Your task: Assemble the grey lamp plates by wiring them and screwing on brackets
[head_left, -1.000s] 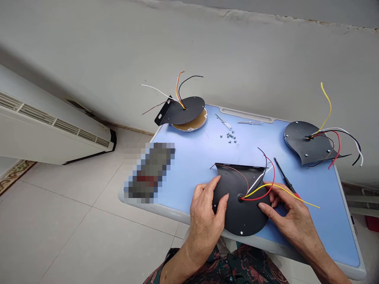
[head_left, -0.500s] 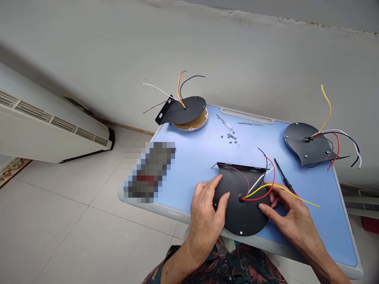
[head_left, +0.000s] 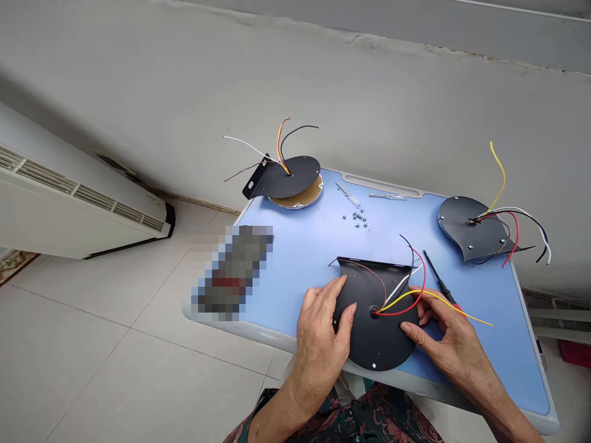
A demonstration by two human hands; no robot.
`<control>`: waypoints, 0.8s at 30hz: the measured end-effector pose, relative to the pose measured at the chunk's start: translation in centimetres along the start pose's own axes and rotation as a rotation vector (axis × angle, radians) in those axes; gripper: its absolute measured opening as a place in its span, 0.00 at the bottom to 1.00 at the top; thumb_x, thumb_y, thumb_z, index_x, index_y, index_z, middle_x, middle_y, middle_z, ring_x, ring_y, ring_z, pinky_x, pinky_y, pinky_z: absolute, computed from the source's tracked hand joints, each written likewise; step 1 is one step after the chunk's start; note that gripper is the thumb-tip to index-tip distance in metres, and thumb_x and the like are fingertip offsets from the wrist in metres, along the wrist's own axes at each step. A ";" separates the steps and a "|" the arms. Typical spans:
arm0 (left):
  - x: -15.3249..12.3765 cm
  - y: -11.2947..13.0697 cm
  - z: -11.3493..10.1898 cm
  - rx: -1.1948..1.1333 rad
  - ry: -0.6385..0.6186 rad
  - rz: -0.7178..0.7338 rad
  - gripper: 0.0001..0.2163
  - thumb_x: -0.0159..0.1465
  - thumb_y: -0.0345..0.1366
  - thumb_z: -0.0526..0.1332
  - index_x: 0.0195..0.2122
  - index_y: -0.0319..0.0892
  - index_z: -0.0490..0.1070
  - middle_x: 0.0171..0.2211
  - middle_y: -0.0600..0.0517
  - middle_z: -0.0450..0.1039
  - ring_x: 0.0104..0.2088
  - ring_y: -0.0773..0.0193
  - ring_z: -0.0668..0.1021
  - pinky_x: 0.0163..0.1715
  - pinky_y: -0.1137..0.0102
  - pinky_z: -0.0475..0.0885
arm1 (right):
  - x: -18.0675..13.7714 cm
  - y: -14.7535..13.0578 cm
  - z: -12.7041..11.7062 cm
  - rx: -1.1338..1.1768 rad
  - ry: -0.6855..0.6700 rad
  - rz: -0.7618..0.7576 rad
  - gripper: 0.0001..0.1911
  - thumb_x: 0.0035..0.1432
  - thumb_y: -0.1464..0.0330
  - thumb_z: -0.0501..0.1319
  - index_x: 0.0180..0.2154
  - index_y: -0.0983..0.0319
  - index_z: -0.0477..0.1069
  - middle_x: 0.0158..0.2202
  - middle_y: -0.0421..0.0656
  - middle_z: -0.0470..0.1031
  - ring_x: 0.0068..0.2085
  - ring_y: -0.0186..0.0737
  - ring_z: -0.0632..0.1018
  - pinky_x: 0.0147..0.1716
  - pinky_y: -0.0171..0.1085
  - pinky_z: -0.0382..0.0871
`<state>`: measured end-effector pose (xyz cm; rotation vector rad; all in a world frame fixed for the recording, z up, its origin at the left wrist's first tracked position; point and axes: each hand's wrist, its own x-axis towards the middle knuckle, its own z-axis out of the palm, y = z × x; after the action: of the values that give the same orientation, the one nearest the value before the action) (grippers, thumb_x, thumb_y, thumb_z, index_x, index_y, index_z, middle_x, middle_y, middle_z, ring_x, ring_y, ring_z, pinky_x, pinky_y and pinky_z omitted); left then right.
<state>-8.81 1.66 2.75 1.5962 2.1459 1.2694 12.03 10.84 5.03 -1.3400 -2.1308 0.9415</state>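
A black rounded metal plate (head_left: 378, 341) with a bent flange lies at the near edge of the blue table. Red, yellow, white, black and brown wires (head_left: 418, 294) come out of its central hole. My left hand (head_left: 325, 326) grips the plate's left side, thumb on top. On the right side, my right hand (head_left: 446, 329) holds the rim, its thumb on the upper face and the other fingers at the edge, partly hidden. Just beyond that hand lies a screwdriver (head_left: 438, 280) with a black shaft and a red part on its handle.
A similar wired plate (head_left: 295, 172) rests over a round board at the far left. Another wired plate (head_left: 473, 231) with screws stands at the right. Several small screws (head_left: 357, 216) and two clear-handled screwdrivers (head_left: 351, 195) lie on the table (head_left: 295, 258). A pixelated dark object (head_left: 235, 271) is at left.
The camera view has shifted slightly. Both hands keep their hold on the plate, which has barely moved.
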 end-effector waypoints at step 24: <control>-0.2 0.0 -0.5 -0.012 -0.080 0.036 0.19 0.71 0.30 0.57 0.62 0.44 0.67 0.54 0.45 0.75 0.50 0.57 0.76 0.51 0.60 0.75 | -0.2 0.3 -0.9 -0.061 -0.081 -0.002 0.20 0.59 0.56 0.67 0.49 0.58 0.75 0.39 0.43 0.75 0.37 0.40 0.77 0.39 0.39 0.78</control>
<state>-9.04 1.21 2.95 1.6585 2.0669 1.2048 12.91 10.99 5.41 -1.3495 -2.2383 0.9516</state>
